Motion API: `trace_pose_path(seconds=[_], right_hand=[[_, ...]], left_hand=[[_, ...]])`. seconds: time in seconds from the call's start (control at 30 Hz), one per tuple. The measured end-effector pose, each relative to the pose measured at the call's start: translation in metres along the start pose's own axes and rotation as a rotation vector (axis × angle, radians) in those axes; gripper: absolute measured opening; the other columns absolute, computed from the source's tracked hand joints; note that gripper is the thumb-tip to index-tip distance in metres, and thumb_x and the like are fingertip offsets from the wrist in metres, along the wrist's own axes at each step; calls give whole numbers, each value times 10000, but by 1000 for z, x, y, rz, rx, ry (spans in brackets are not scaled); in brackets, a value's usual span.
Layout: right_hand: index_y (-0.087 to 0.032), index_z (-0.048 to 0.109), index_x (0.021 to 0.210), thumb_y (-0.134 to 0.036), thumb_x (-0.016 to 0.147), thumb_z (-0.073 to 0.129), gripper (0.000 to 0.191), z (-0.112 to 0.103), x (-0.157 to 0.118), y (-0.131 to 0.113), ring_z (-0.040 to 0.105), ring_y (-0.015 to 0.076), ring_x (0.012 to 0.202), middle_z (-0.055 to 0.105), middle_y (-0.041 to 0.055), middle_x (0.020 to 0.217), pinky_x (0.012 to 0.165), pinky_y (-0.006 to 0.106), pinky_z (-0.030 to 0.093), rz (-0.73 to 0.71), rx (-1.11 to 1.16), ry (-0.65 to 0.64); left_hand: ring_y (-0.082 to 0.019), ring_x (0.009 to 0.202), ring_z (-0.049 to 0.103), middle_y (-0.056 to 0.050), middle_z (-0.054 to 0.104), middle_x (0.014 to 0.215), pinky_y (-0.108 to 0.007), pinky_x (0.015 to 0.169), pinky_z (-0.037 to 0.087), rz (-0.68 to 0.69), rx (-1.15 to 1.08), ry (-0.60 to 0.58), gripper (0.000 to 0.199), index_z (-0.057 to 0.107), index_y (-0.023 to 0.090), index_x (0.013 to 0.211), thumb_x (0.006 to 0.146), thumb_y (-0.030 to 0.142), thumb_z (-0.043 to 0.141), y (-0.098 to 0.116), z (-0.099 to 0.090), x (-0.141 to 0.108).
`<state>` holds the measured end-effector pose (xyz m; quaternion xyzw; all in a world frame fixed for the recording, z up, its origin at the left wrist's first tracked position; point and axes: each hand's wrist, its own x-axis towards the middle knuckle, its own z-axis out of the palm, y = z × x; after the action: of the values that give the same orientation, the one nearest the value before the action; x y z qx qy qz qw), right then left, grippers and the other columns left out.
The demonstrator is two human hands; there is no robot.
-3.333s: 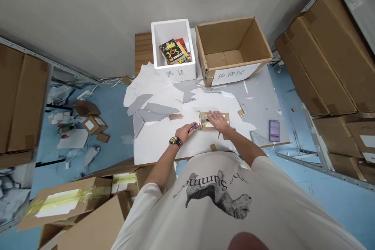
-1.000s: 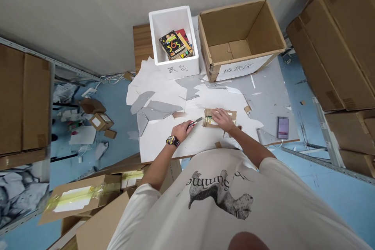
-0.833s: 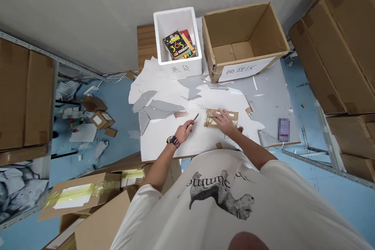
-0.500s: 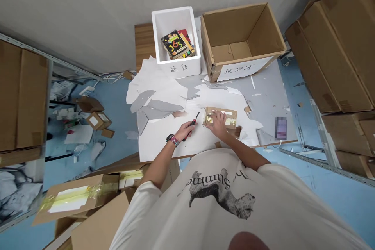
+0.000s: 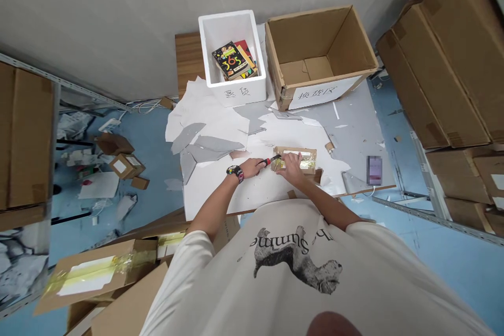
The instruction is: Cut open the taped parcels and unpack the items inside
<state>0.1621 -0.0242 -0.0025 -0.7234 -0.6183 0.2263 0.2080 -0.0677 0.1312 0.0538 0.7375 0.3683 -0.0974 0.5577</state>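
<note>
My left hand (image 5: 251, 168), with a dark patterned watch on its wrist, grips a red-handled utility knife (image 5: 268, 160). The blade points right and meets the left edge of a flat cardboard parcel (image 5: 307, 160) wrapped with shiny yellowish tape. My right hand (image 5: 293, 168) lies on top of the parcel and presses it down, hiding its middle. The parcel rests on a sheet of white foam (image 5: 212, 191) near the table's front edge.
Behind the parcel stand a white foam box (image 5: 232, 95) holding books (image 5: 229, 60) and an open cardboard box (image 5: 318, 92) with a white label. Torn white and grey sheets cover the tabletop. Stacked cartons fill the shelves on both sides, and flattened cartons lie at lower left.
My left hand has moved right and lowered the knife from a steep tilt to nearly level, bringing it to the parcel's edge. My right hand stays on the parcel.
</note>
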Motion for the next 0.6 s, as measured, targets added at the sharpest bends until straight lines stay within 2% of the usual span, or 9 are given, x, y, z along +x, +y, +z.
trace_pose_path(seconds=[0.1, 0.17, 0.23, 0.37, 0.43, 0.47, 0.53, 0.6], right_hand=[[-256, 706, 1290, -494, 987, 801, 396, -3, -1, -1, 614, 423, 1272, 697, 149, 1227, 1345, 818, 208, -22, -6, 2], [-250, 718, 1257, -452, 1014, 768, 320, -6, 0, -3, 627, 409, 1236, 701, 145, 1191, 1344, 780, 267, -35, -13, 2], [-251, 727, 1269, -421, 1034, 738, 291, -11, 1, -5, 630, 405, 1230, 707, 146, 1188, 1341, 740, 316, -53, -18, -1], [-268, 689, 1482, -431, 1076, 674, 438, -30, -4, -4, 601, 414, 1358, 717, 162, 1347, 1378, 722, 273, -66, -36, 5], [-274, 670, 1544, -437, 1098, 635, 477, -42, -12, 0, 578, 413, 1427, 698, 170, 1455, 1390, 717, 255, -28, -43, 48], [-269, 677, 1545, -440, 1108, 613, 474, -47, -17, 1, 570, 413, 1450, 684, 175, 1495, 1382, 709, 281, 12, -33, 89], [-258, 719, 1493, -460, 1124, 567, 448, -54, -26, -1, 589, 412, 1444, 688, 184, 1499, 1321, 683, 403, 114, 43, 170], [-267, 741, 1456, -512, 1127, 548, 453, -53, -30, -11, 666, 394, 1353, 738, 171, 1412, 1197, 631, 550, 205, 224, 182]], left_hand=[[-193, 512, 575, 2, 644, 571, -315, 558, 423, -57, -11, -120, 528, 721, 241, 883, 969, 753, 623, 4, -9, 9], [-175, 445, 527, 11, 618, 544, -307, 496, 387, -113, -44, -239, 528, 736, 239, 852, 903, 763, 702, 5, -11, 11], [-165, 432, 516, 11, 618, 552, -295, 466, 376, -143, -88, -308, 527, 748, 236, 852, 864, 763, 747, 4, -12, 8], [-152, 471, 521, -2, 639, 630, -272, 468, 397, -120, -257, -258, 579, 776, 213, 1007, 917, 780, 696, -13, -14, -14], [-150, 500, 536, -15, 653, 687, -265, 486, 428, -133, -372, -124, 640, 769, 194, 1118, 981, 795, 597, -23, -12, -26], [-152, 515, 545, -21, 656, 711, -264, 498, 449, -161, -425, 4, 677, 754, 185, 1173, 1022, 799, 511, -26, -9, -31], [-164, 562, 579, -39, 668, 767, -272, 536, 500, -226, -492, 358, 739, 704, 174, 1281, 1098, 760, 291, -24, 6, -34], [-187, 657, 646, -78, 716, 878, -295, 605, 563, -225, -489, 659, 764, 640, 166, 1394, 1140, 668, 123, -7, 33, -29]])
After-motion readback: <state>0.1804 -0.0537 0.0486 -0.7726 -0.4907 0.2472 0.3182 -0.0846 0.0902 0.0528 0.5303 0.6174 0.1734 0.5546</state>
